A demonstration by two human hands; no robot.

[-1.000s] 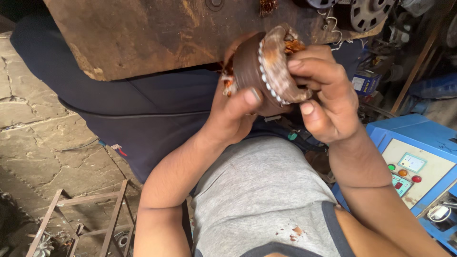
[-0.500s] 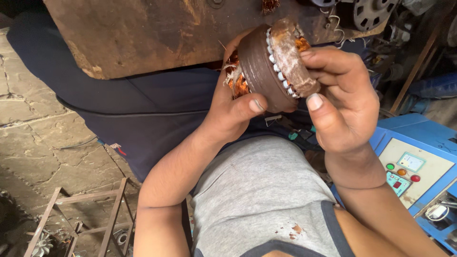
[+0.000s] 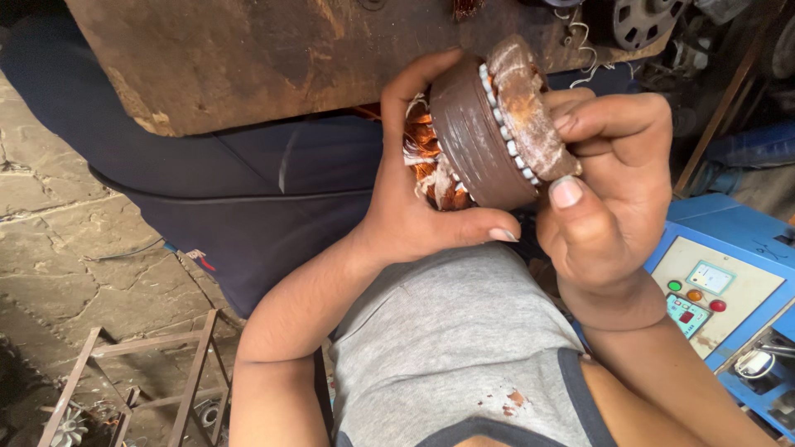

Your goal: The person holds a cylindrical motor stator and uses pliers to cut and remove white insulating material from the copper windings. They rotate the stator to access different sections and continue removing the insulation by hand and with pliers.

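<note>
Floor, far left: a rusty metal frame [image 3: 124,372] lies on the cracked stone floor [image 3: 58,223].
Above: a worn wooden board [image 3: 248,58] juts over the lap.
Left hand [image 3: 414,207]: it is wrapped round the coil end, thumb under the rim, fingers up the back.
Motor core [image 3: 489,132]: held up in front of the chest between both hands, and it has turned since a second ago, so the brown band and white-toothed ring now face the camera, copper windings [image 3: 426,157] poking left.
Right hand [image 3: 613,190]: closed on the rusty end, thumb raised.
Meaning: it looks like an inspection by turning.
Far right: a blue control box [image 3: 729,290] sits beside the knee.
</note>
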